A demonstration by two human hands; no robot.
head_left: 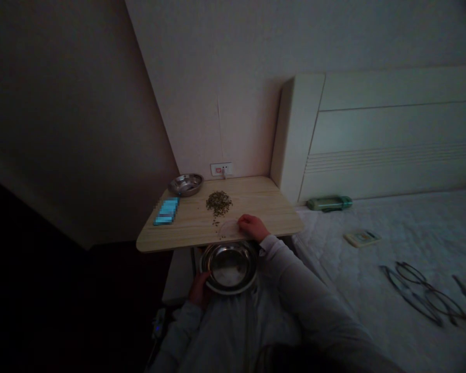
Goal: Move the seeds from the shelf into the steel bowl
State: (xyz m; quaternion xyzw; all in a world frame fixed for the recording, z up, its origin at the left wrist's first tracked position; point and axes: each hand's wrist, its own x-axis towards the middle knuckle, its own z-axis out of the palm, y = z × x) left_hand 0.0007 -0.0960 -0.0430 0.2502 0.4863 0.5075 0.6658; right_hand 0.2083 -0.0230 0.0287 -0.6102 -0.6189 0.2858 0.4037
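Note:
My left hand (199, 290) grips the rim of a steel bowl (229, 268) held just below the front edge of a small wooden table (256, 204). A few dark bits lie inside the bowl. My right hand (251, 226) rests on the table near its front edge, fingers curled, beside a faint pale round thing (228, 228) that I cannot name. A pile of small dark green seeds (218, 201) sits mid-table, with several stray seeds (216, 221) trailing toward my right hand.
A second steel bowl (186, 183) stands at the table's back left, a blue phone (166, 211) lies at the left edge. A wall socket (221, 169) is behind. On the bed to the right lie a green case (329, 203), a remote (362, 238) and wire hangers (421, 292).

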